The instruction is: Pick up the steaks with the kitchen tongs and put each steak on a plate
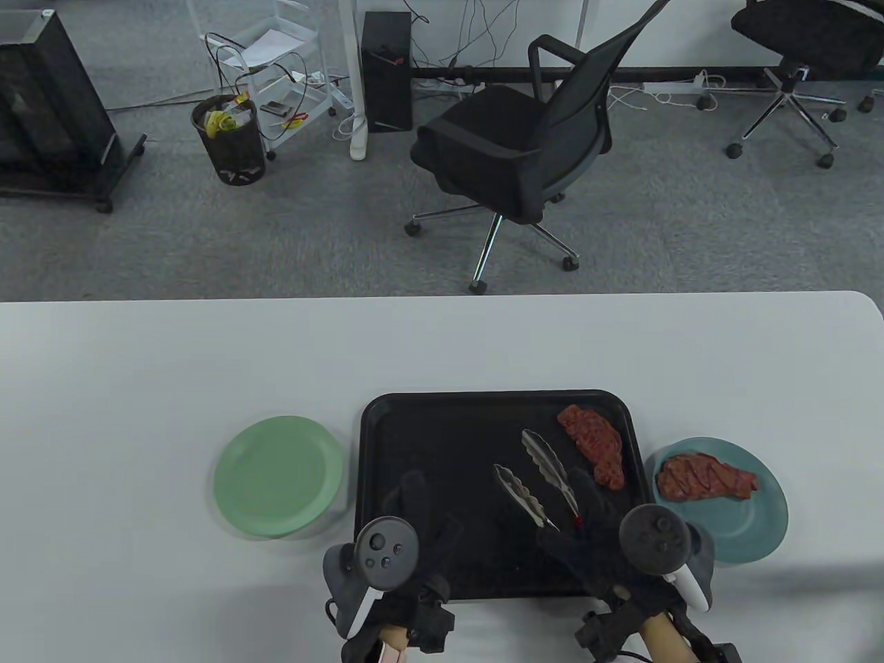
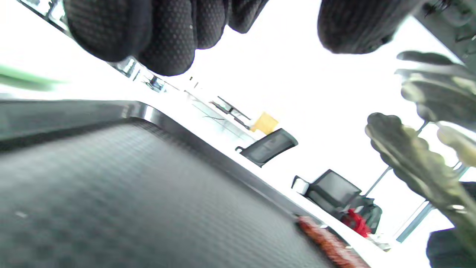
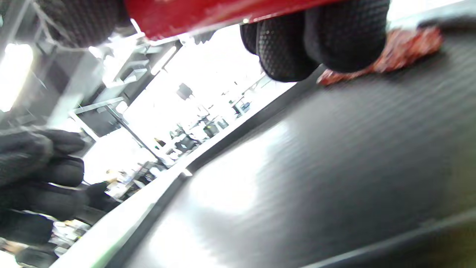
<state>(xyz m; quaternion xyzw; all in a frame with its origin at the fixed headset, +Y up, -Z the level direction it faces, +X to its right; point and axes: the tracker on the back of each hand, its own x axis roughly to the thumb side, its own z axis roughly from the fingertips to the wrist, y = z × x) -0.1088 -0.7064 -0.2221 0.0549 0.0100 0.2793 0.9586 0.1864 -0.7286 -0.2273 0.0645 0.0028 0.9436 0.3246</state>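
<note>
A black tray (image 1: 442, 442) lies at the table's near middle. One red steak (image 1: 592, 445) rests on the tray's right side; it also shows as a steak (image 3: 394, 52) beyond my fingers. A second steak (image 1: 704, 478) lies on the blue plate (image 1: 753, 545) right of the tray. My right hand (image 1: 587, 532) grips metal tongs (image 1: 549, 461) by their red handle (image 3: 208, 13); the arms are spread, their tips over the tray left of the steak. My left hand (image 1: 418, 511) rests over the tray's near left, holding nothing. The green plate (image 1: 276, 476) left of the tray is bare.
Beyond the table's far edge (image 1: 442, 298) stand a black office chair (image 1: 518, 145) on grey carpet, a waste bin (image 1: 229, 141) and a white cart (image 1: 283, 69). The tray's raised rim (image 2: 193, 143) borders the work area.
</note>
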